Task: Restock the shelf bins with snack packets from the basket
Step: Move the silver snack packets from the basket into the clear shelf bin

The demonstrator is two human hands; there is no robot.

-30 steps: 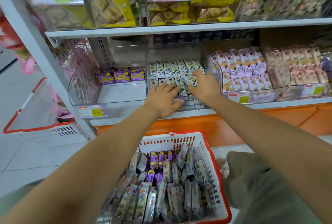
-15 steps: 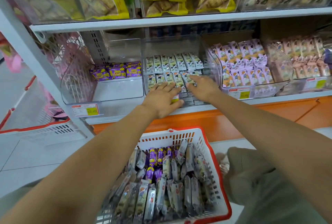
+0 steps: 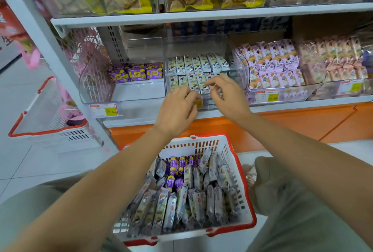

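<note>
Snack packets (image 3: 193,197) to restock sit nearest the camera, loose and on end in the white basket (image 3: 201,144) with the red rim, on the floor between the person's knees. Mostly grey-white wrappers, with a few purple packets (image 3: 175,167) toward its far end. Basket looks well over half full, so my read is most of the job is left.

Both arms reach over it to the shelf. Left hand (image 3: 175,110): back to camera, fingers bent down at the front lip of the middle bin (image 3: 191,45), covering part of the yellow price tag (image 3: 197,104). Palm is hidden, so I can't tell if it holds anything. Right hand (image 3: 230,98): fingers curled, tips at the front row of packets. Pinch or just a nudge, can't tell.

Middle bin holds two rows of upright white packets (image 3: 197,64), back row fuller. Probably straightening the front row.

Risks, judged from here:
- Upright rows are light and lean on each other. A sideways push from either hand likely topples a run of them.
- Left hand is on the tag. A drag could pop it off.
- Pressure on the clear front lip could slide the bin out.
- Basket is mixed. The purple ones belong in the left bin (image 3: 139,92) with its purple stock (image 3: 137,73), not here. Easy mis-sort if grabbed by the handful.
- Right bin's lilac packets (image 3: 272,66) are just beside the right wrist, so a wide elbow move could disturb them.

Upper shelf (image 3: 201,14) carries yellow bags behind, not involved.
</note>
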